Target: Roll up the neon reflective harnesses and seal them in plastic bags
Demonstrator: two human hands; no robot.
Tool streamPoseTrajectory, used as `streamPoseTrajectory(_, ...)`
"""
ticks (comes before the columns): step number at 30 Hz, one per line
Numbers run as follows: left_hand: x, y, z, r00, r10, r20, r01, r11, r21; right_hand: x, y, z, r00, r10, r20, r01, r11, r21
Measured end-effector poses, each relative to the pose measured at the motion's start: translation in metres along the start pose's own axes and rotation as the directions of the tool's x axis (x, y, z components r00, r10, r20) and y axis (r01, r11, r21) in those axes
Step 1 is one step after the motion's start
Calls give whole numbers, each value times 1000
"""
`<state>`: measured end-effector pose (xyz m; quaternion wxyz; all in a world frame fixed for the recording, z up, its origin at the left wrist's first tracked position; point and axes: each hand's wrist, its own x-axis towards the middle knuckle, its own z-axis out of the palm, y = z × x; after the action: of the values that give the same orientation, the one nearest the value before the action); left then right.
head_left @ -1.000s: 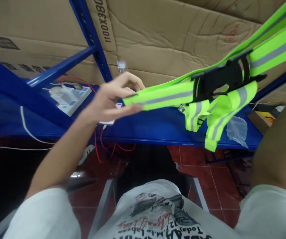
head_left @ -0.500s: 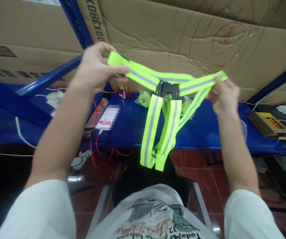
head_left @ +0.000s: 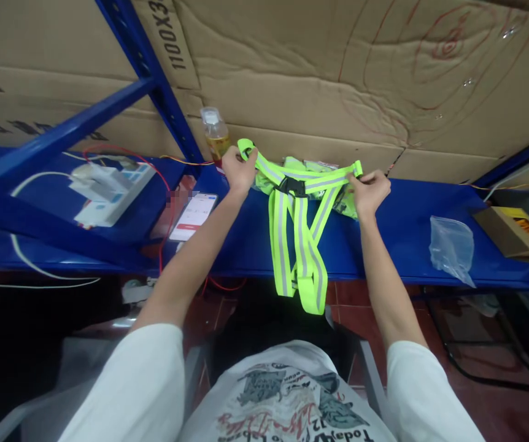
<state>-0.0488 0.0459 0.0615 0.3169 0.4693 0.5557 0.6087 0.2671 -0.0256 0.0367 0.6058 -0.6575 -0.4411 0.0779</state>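
Stretched between my hands is a neon yellow-green reflective vest [head_left: 302, 212] made of elastic straps with grey stripes. My left hand [head_left: 240, 170] pinches its upper left end, and my right hand [head_left: 369, 191] pinches the upper right end. A black buckle [head_left: 291, 186] joins the straps at the middle of the waistband. The lower loops hang past the front edge of the blue shelf [head_left: 246, 248]. Behind the vest lie more yellow-green bundles [head_left: 348, 205] in clear bags, partly hidden by it.
A drink bottle [head_left: 217, 134] stands behind my left hand. To the left lie a phone [head_left: 194, 216] and a white power strip [head_left: 115, 195] with cables. On the right are a clear plastic bag [head_left: 451, 245] and an open cardboard box [head_left: 513, 232]. Large cardboard [head_left: 292, 80] backs the shelf.
Both hands have moved down and closer together, lowering the vest toward the shelf. The waistband is less widely stretched. My view has shifted, showing the bottle and the plastic bag more fully.
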Motion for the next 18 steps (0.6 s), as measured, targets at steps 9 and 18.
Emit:
streamPoseTrajectory(9,-64,0,37,646,615,452,-758,584,290,-41,-42,9,979,-184,89,179,982,68)
streamPoseTrajectory(18,-97,-17,78,642,251,725,-722,516,461,-51,-49,9,897,-222,382,246,969,-16)
